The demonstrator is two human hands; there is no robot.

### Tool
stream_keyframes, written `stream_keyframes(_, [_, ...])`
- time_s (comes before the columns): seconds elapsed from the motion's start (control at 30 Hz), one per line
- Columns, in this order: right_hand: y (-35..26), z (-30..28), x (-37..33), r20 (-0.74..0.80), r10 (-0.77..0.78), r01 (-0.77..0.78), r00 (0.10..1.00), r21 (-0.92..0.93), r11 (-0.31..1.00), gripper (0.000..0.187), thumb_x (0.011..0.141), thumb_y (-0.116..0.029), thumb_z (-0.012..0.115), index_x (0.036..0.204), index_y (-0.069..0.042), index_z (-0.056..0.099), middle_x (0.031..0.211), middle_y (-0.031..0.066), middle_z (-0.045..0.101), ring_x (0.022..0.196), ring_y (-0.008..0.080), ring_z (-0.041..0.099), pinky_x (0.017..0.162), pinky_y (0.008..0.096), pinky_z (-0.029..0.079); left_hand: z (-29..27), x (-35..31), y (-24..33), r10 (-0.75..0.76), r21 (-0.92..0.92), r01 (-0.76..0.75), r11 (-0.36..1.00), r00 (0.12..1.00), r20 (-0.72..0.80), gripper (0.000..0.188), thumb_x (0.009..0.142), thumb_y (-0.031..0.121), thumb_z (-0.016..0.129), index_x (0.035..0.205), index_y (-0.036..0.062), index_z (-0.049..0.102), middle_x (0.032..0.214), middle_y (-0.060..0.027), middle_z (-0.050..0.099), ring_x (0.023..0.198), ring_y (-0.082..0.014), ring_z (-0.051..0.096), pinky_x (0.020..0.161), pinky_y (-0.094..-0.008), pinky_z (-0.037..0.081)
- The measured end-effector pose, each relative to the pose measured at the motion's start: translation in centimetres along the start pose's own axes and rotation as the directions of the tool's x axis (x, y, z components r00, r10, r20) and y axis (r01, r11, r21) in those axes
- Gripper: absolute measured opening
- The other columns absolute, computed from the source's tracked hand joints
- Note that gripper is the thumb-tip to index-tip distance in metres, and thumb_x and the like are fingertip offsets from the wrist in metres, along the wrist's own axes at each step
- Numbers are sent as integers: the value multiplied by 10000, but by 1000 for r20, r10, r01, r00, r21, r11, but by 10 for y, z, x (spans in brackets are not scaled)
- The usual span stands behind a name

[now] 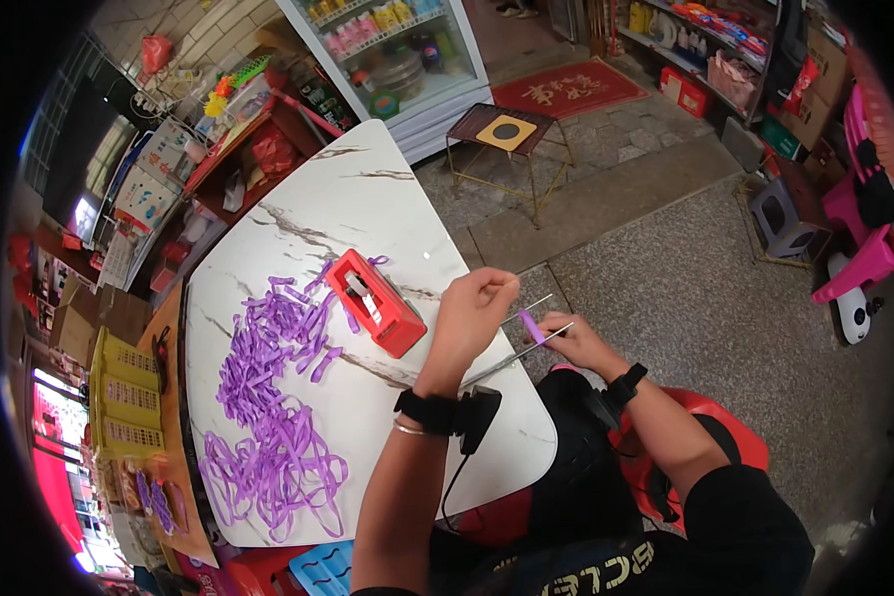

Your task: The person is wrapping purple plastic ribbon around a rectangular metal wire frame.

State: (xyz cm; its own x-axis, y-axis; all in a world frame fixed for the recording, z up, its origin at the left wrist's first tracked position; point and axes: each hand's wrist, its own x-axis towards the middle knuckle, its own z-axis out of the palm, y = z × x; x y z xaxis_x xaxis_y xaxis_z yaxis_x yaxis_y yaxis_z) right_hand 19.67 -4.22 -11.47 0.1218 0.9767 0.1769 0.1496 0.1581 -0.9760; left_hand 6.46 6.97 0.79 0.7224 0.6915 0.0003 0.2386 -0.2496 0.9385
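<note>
A strip of purple ribbon (pixel 531 326) lies across two thin metal rods (pixel 507 362) that stick out past the right edge of the white table. My right hand (pixel 581 343) is closed at the ribbon and the rod tips, its fingers pinching the ribbon. Just left of it and higher, my left hand (pixel 477 308) is raised with the fingertips pressed together; whatever they may hold is too small to make out. A red tape dispenser (pixel 399 329) stands on the table beside my left hand. Farther left lie a pile of short purple ribbon loops (pixel 253 348) and a tangle of long purple ribbon (pixel 273 477).
The marble-patterned table (pixel 387 209) reaches away from me. Beyond it are a glass-door drinks fridge (pixel 432 109), a small wire-legged stool (pixel 512 134) and a red mat (pixel 576 89). A red plastic chair (pixel 740 427) is under me. Yellow boxes (pixel 129 397) stand at the left.
</note>
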Motion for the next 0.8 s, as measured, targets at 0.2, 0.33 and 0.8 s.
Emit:
stream_keyframes(0.2, [-13,10,-31,-21,50,-52,999,-51,997,175,815,-174,532,807,-25,625,725,27,493,689,107,489,630,232,391,1,-33,2,-118,-29,117,993,993,-23,181,791,114,554,899,-30,577,707,-10,575,571,-17,461,494,-149,356])
stream_keyframes(0.33, [-13,8,-45,-23,94,-94,995,8,996,208,827,-206,514,776,-40,629,722,22,523,706,107,493,653,232,397,7,-44,-10,-65,-19,64,998,997,-33,179,783,118,564,882,-29,583,709,-11,576,572,-16,466,493,-150,360])
stream_keyframes(0.8, [-51,20,-75,68,249,-258,966,288,922,237,870,-179,441,757,-3,553,731,35,578,723,101,540,685,229,420,34,-63,3,386,668,-449,593,887,254,205,639,23,554,830,82,602,783,-77,540,760,-244,550,581,-311,446])
